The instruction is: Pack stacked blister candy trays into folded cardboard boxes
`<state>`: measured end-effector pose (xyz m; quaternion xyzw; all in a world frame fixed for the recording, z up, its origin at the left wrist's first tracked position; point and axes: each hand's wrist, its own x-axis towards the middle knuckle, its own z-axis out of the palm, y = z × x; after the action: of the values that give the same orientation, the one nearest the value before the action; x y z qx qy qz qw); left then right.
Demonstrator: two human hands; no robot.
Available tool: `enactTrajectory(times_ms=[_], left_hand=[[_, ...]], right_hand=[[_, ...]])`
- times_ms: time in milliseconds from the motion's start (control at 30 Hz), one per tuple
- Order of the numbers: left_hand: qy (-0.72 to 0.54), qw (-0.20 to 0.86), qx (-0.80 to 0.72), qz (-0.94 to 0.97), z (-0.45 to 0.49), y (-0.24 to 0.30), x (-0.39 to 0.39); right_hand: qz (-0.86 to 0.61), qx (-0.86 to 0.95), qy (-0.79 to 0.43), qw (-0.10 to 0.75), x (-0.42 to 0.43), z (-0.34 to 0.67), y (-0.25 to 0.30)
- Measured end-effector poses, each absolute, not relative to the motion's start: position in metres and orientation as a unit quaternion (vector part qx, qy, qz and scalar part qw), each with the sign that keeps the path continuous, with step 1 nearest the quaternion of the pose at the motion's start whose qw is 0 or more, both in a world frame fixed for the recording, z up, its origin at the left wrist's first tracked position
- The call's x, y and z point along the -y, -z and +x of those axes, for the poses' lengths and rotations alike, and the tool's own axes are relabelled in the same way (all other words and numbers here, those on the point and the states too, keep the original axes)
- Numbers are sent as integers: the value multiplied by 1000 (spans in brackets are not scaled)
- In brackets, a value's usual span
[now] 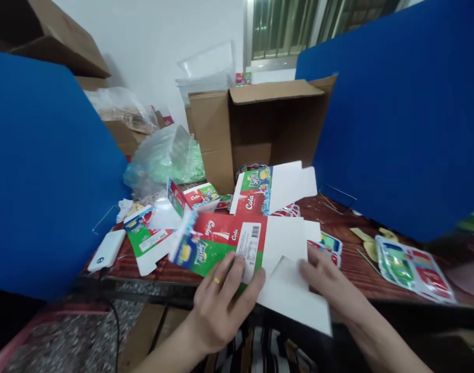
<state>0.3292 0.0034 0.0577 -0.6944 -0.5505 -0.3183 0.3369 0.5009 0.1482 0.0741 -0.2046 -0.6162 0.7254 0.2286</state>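
A flat printed carton blank (237,241), red and green with "Cola" lettering and white flaps, lies at the near edge of the wooden table (349,269). My left hand (221,300), with a ring on one finger, presses flat on its barcode panel with fingers spread. My right hand (324,282) rests on the white flap at the right, fingers curled onto the card. A second flat blank (271,189) lies just behind it.
An open cardboard box (260,129) stands at the back. Blue partition boards (46,176) (407,114) wall both sides. More blanks (147,238), a white power bank (106,250), a plastic bag of green pieces (167,158) and printed packets (411,269) lie around.
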Motion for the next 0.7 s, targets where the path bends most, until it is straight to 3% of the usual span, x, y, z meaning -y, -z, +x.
enactTrajectory(times_ms=[100,200,267,333,500,700], left_hand=[[438,244,537,-679,349,-63,2],[566,138,581,-569,362,-58,-1],[602,47,601,-524,362,-50,-12],[609,-74,591,-524,357,-41,-28],[572,-330,527,-534,341,-14,-55],[474,-369,510,-616,341,-14,-72]], right_hand=[[-182,655,-636,367,-149,528,-69],[-258,716,-407,504,-148,541,-68],[-336,751,-232,519,-147,543,-67],[-378,766,-143,499,-145,541,-60],[-402,754,-169,492,-140,536,-19],[-428,705,-228,518,-139,534,16]])
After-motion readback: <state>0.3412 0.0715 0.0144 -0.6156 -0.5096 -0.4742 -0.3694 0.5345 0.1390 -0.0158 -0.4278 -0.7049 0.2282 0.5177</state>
